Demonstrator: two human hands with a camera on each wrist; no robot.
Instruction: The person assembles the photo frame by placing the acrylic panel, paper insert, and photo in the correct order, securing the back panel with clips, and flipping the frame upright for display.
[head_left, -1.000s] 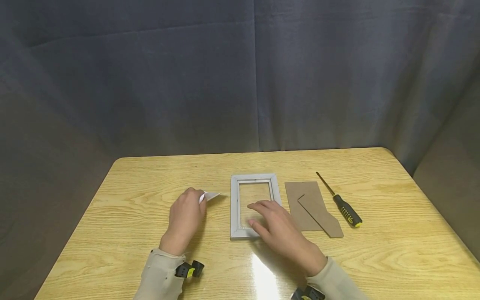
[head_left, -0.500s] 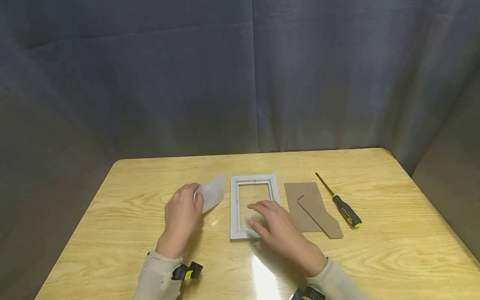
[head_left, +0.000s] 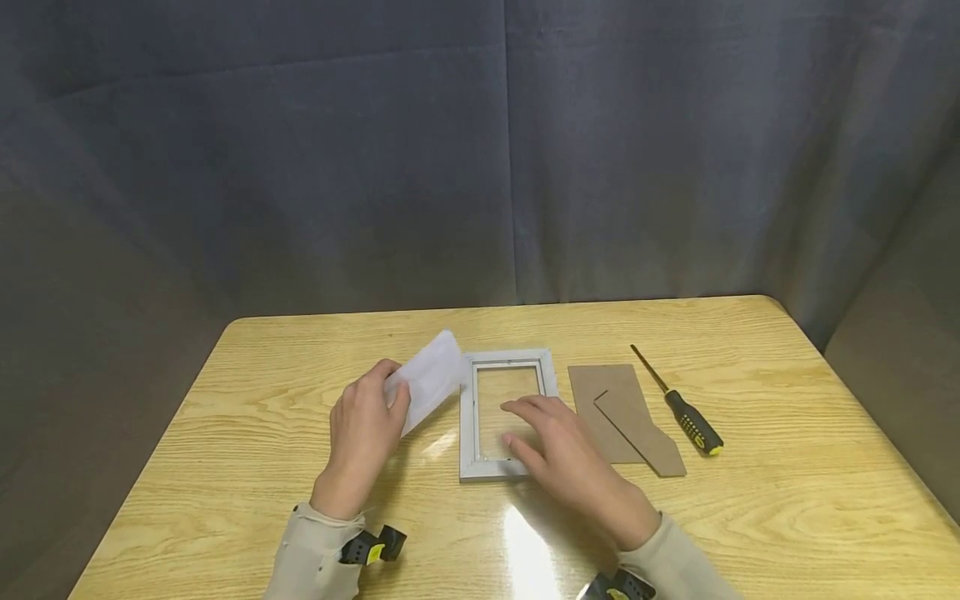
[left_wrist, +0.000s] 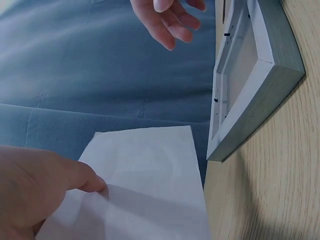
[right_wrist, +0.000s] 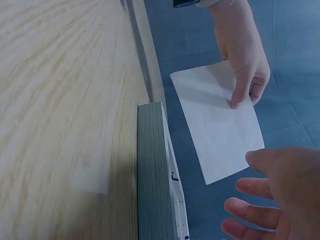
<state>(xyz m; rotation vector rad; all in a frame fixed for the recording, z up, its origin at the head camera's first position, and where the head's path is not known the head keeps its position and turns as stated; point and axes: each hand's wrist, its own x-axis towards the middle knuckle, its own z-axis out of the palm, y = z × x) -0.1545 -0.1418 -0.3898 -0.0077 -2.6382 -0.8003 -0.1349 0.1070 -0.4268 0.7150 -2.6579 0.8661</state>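
Two hands | left hand [head_left: 365,435] pinches thin white paper [head_left: 427,377] | right hand [head_left: 566,463] fingers spread over smooth grey frame [head_left: 468,417] | wooden table [head_left: 787,467]

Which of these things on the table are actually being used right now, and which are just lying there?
In use:
white sheet, pinched by the left hand
picture frame, under the right hand

Lying about:
brown backing board
screwdriver

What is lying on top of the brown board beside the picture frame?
A smaller brown stand piece lies slantwise on the brown board, reaching past its near edge. The part of the board under that piece is covered.
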